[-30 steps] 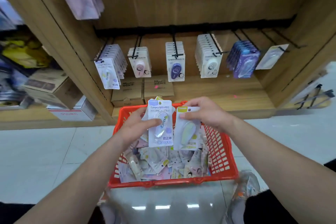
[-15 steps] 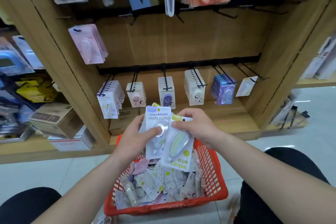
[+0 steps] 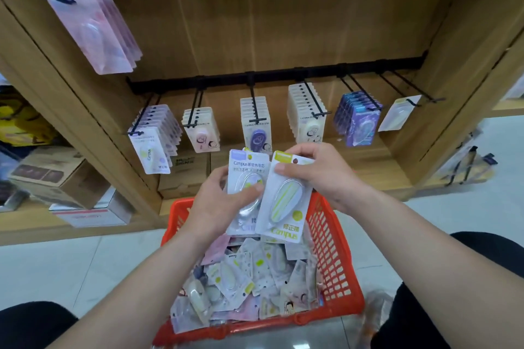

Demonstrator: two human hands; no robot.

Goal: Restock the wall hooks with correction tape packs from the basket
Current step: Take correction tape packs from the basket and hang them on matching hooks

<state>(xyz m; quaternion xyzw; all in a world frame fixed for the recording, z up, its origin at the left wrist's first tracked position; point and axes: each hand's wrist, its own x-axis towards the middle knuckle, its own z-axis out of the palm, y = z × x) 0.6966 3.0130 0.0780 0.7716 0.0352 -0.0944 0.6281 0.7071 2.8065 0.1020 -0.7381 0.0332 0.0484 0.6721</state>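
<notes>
My left hand [image 3: 217, 204] grips a correction tape pack with a lilac header [image 3: 248, 170], thumb across its clear blister. My right hand [image 3: 326, 176] pinches the top of a second pack with a yellow-green header [image 3: 286, 204], tilted and overlapping the first. Both packs hang above the red basket [image 3: 334, 249], which holds several loose packs [image 3: 246, 278]. On the wall, a black rail carries hooks: a full row at the left [image 3: 154, 136], three middle hooks with packs [image 3: 255, 122], purple packs [image 3: 357, 119], and a hook with a single pack [image 3: 399, 112] at the right.
Pink packs [image 3: 96, 28] hang higher up at the left. Cardboard boxes [image 3: 187, 173] stand on the wooden shelf under the hooks, more boxes [image 3: 59, 176] in the bay to the left. My knees [image 3: 453, 278] flank the basket on the pale tiled floor.
My view has tilted upward and the upper rail has come into sight. Both hands rose slightly with their packs; the right pack now overlaps the left one at a tilt.
</notes>
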